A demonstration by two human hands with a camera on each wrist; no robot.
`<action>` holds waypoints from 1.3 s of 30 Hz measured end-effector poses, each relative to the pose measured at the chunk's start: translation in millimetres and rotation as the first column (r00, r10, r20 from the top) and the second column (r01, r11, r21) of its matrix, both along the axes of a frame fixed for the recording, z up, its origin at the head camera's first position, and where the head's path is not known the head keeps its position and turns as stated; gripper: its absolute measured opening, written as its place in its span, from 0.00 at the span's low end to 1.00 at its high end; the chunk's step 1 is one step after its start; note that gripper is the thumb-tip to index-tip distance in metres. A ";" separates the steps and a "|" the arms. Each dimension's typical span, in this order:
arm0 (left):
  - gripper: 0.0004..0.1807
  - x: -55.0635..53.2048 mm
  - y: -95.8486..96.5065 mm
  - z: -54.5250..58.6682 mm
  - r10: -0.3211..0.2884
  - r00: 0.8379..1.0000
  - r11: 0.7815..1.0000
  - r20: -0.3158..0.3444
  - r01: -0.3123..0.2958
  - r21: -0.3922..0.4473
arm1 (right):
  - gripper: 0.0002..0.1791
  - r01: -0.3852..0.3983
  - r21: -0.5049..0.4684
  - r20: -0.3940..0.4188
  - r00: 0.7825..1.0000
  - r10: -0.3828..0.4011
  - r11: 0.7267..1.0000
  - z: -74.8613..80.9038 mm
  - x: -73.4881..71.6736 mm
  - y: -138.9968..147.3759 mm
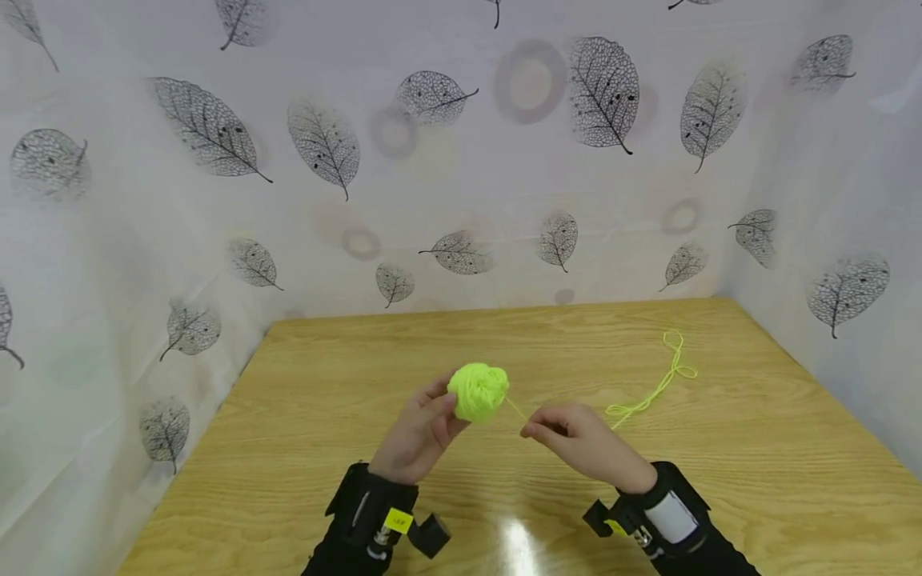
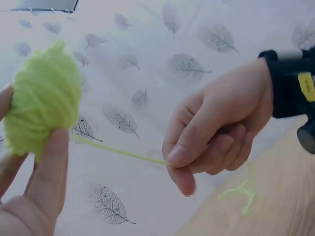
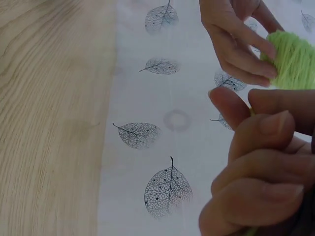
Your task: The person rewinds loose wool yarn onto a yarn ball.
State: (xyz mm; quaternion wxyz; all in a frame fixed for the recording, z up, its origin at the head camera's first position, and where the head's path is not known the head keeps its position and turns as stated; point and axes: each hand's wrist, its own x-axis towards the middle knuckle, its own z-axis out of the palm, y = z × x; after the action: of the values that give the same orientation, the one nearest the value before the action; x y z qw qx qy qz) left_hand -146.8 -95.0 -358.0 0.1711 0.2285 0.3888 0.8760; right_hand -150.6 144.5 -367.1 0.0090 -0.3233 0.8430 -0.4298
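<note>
Your left hand [image 1: 421,430] grips the round neon-yellow yarn ball [image 1: 479,392]; your right hand [image 1: 587,442], at its four o'clock, pinches its thin yellow strand [image 2: 118,150]. Judged light, soft, squashable: hold its sides loosely.

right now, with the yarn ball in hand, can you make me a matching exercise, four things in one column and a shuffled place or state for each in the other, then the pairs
Things
1. yarn ball
2. right hand
3. loose yarn
4. leaf-print backdrop

Places and states
A. lying on the table
B. held in the left hand
C. beyond the table's far edge
D. pinching a strand

Pairs: 1-B, 2-D, 3-A, 4-C
</note>
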 end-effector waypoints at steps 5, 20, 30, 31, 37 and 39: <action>0.16 -2.7 6.1 0.5 0.285 0.945 0.956 0.163 -0.269 -0.114 | 0.10 -0.095 0.065 -0.011 0.995 0.096 0.993 -4.0 3.1 -6.7; 0.25 -13.5 12.1 -23.9 0.588 0.737 0.505 -0.332 -0.656 -0.561 | 0.11 -0.260 0.071 -0.035 0.964 0.263 0.963 15.3 24.3 -11.0; 0.23 -11.6 8.9 -31.3 0.136 0.914 0.495 -0.383 -0.397 -0.773 | 0.07 -0.184 -0.102 -0.134 0.976 0.170 0.978 29.9 25.4 10.1; 0.22 -11.5 8.5 -30.9 0.096 0.928 0.509 -0.361 -0.357 -0.783 | 0.08 -0.167 -0.120 -0.154 0.977 0.148 0.979 30.6 24.3 12.7; 0.21 -9.8 7.0 -25.3 -0.100 0.960 0.625 -0.261 -0.143 -0.767 | 0.10 -0.035 -0.204 -0.183 0.983 -0.003 0.978 34.3 21.1 25.0; 0.21 -9.5 6.3 -23.3 -0.160 0.959 0.681 -0.234 -0.065 -0.729 | 0.09 0.005 -0.222 -0.170 0.984 -0.044 0.975 34.4 19.9 27.4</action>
State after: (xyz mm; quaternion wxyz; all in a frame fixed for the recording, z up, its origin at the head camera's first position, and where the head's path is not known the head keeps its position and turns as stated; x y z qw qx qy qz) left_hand -156.3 -88.7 -381.3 0.2143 0.2725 0.7194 0.6019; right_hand -130.7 171.9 -332.7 -0.1061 -0.3481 0.7915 -0.4910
